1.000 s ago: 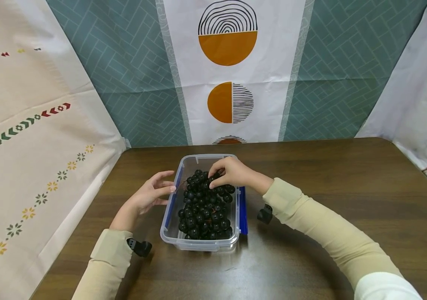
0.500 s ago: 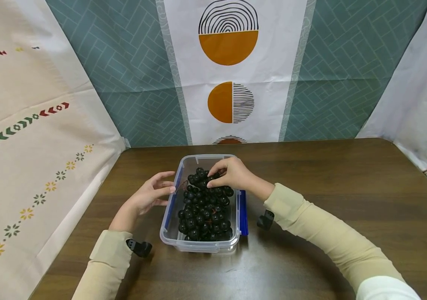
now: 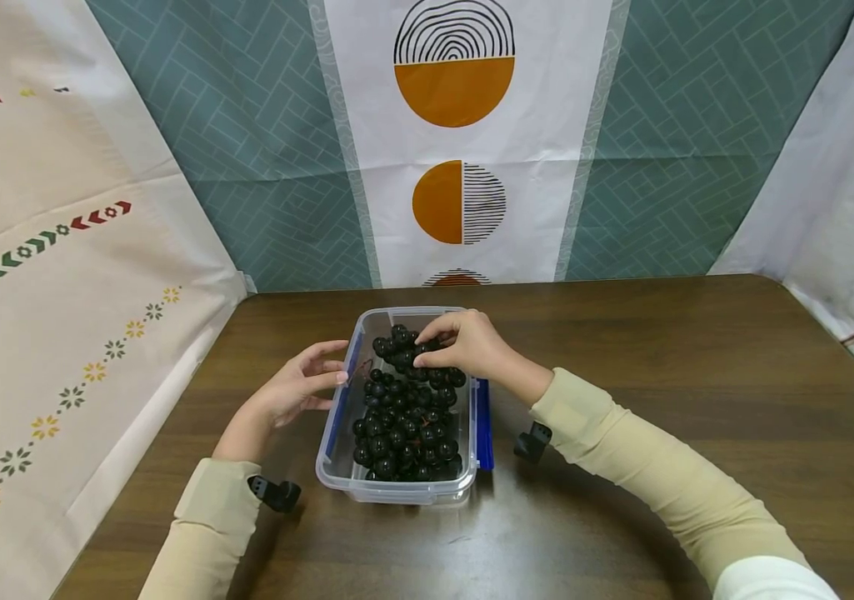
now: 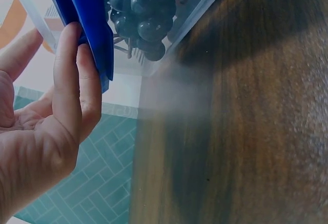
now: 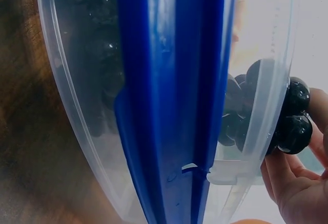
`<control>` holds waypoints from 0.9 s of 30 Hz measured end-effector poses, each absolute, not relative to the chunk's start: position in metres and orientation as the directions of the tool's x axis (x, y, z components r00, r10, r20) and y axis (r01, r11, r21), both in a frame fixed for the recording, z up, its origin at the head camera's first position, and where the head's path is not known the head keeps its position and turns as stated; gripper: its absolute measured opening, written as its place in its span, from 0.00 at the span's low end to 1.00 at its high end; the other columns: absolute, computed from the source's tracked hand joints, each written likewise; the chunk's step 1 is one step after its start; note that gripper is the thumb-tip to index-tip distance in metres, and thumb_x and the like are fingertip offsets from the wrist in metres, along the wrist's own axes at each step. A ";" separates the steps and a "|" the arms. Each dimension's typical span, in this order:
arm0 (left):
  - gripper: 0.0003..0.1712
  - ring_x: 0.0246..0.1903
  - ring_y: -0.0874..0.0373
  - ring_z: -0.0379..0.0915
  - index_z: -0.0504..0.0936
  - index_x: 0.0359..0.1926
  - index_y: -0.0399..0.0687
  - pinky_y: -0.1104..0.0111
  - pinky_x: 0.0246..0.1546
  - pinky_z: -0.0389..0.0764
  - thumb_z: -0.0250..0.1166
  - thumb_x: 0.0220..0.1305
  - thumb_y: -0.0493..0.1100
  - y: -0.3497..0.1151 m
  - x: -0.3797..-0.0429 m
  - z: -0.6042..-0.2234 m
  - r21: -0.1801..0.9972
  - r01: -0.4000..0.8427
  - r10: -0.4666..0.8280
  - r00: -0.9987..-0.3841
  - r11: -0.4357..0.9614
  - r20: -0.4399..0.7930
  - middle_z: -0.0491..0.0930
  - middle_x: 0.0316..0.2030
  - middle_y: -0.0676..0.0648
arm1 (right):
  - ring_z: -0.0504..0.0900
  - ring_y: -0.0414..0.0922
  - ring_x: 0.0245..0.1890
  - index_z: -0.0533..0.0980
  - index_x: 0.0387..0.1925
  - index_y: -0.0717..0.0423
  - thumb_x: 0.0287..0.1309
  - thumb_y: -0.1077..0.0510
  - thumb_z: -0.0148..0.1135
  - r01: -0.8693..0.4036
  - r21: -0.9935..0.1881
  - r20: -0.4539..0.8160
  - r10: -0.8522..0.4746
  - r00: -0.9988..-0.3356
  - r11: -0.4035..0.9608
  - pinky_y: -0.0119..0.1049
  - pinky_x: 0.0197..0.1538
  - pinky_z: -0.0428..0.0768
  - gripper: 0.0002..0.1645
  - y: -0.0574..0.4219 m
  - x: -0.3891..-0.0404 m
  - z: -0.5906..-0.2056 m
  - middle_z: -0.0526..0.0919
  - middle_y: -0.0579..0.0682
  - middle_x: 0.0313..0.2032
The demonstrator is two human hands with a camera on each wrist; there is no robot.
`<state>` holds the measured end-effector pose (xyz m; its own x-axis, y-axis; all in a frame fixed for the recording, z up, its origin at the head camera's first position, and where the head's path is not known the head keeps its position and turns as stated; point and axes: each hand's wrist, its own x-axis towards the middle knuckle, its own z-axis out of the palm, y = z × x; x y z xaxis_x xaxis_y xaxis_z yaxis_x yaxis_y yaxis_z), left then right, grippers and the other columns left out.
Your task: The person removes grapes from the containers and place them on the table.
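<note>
A clear plastic food container [image 3: 344,486] with blue side latches holds a large cluster of black grapes [image 3: 400,429]. My right hand [image 3: 471,346] reaches over its far right part. Thumb and fingers pinch a bunch of grapes [image 3: 394,344], lifted slightly at the far end; in the right wrist view these held grapes [image 5: 294,134] show by the rim. My left hand [image 3: 295,387] rests against the container's left side with fingers extended. In the left wrist view its fingers [image 4: 66,65] touch the blue latch [image 4: 92,24]. Whether the held bunch is separate from the others cannot be told.
The container stands on a dark brown wooden table [image 3: 621,375]. Behind the table hangs a teal and white patterned cloth [image 3: 269,183], with an embroidered cream cloth [image 3: 97,292] at the left. A black wrist camera [image 3: 274,493] sits on each sleeve.
The grapes pinched by my right hand have risen and shifted slightly to the far left, and a gap has opened between them and the cluster below. My left hand keeps its place on the container.
</note>
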<state>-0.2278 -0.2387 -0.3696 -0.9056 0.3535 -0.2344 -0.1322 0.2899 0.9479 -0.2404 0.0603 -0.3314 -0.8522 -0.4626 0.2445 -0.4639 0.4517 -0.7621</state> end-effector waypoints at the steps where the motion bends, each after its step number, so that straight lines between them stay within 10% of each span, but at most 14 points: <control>1: 0.38 0.47 0.58 0.73 0.52 0.72 0.47 0.56 0.45 0.79 0.60 0.66 0.42 -0.238 -0.228 -0.369 0.948 -0.133 0.353 -0.906 0.291 -0.235 0.60 0.63 0.31 | 0.79 0.42 0.34 0.85 0.36 0.55 0.46 0.56 0.75 -0.462 -0.767 0.247 -0.459 -0.853 0.446 0.34 0.39 0.78 0.13 0.061 -0.240 -0.331 0.85 0.50 0.40; 27: 0.38 0.48 0.55 0.72 0.52 0.72 0.49 0.55 0.46 0.79 0.60 0.66 0.42 -0.237 -0.228 -0.366 0.943 -0.119 0.378 -0.895 0.310 -0.237 0.60 0.63 0.31 | 0.83 0.47 0.42 0.84 0.37 0.57 0.44 0.59 0.75 -0.389 -0.848 0.251 -0.374 -0.893 0.359 0.40 0.47 0.81 0.15 0.082 -0.232 -0.314 0.84 0.54 0.44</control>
<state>-0.2279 -0.2367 -0.3659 -0.8949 0.3782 -0.2369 -0.1188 0.3099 0.9433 -0.2323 0.0823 -0.3140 -0.8926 -0.3744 0.2511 -0.3892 0.3588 -0.8484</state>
